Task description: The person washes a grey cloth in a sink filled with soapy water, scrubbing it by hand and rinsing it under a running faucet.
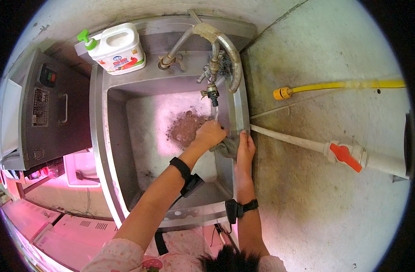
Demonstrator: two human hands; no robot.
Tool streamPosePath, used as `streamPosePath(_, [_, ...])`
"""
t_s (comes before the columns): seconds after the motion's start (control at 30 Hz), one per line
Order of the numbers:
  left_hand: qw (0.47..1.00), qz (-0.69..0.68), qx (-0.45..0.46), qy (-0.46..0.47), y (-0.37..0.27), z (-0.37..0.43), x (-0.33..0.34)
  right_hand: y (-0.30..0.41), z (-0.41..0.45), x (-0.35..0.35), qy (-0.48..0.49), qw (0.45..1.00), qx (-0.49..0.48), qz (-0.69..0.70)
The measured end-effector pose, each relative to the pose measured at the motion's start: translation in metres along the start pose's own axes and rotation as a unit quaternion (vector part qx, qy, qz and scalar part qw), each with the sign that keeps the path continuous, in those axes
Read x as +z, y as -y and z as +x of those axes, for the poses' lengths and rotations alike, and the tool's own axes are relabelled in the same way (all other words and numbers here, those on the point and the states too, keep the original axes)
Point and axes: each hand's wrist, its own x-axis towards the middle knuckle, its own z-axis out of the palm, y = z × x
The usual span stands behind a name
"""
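Observation:
Water runs from a black-tipped tap [213, 94] onto my left hand [210, 134]. That hand is curled into a fist on a dark grey-green cloth [227, 147], low over the steel sink [173, 176]. At the sink's right rim, my right hand [245, 149] grips the other end of the cloth, with the thumb along the edge. The cloth is bunched between both hands, and part of it is hidden by the fingers. Brownish dirty water [186, 128] lies on the basin floor left of my left hand.
A white detergent jug [120, 51] with a green pump stands on the back left ledge. A curved metal spout [233, 64] arches above the right side. A dark metal cabinet [54, 112] is at left. A yellow hose [316, 87] and a red-handled valve [345, 157] are at right.

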Motion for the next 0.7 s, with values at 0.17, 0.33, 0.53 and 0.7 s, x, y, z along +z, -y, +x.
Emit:
streamPosePath(0.17, [0.978,-0.197,-0.018,-0.066,0.033,-0.017,-0.008,-0.001,0.008,0.031,0.017,0.997,-0.051,-0.05])
streamPosePath(0.33, [0.933,-0.267,0.114,-0.212,0.06,-0.035,-0.013,-0.004,0.008,0.097,0.089,0.975,-0.156,-0.133])
streamPosePath(0.53, [0.918,-0.308,-0.023,-0.25,0.061,-0.032,-0.014,-0.017,-0.015,0.135,0.071,0.974,-0.124,-0.178])
streamPosePath(0.7, [0.889,-0.283,0.093,-0.346,0.055,-0.033,-0.002,-0.027,-0.017,0.123,0.118,0.982,-0.13,-0.07])
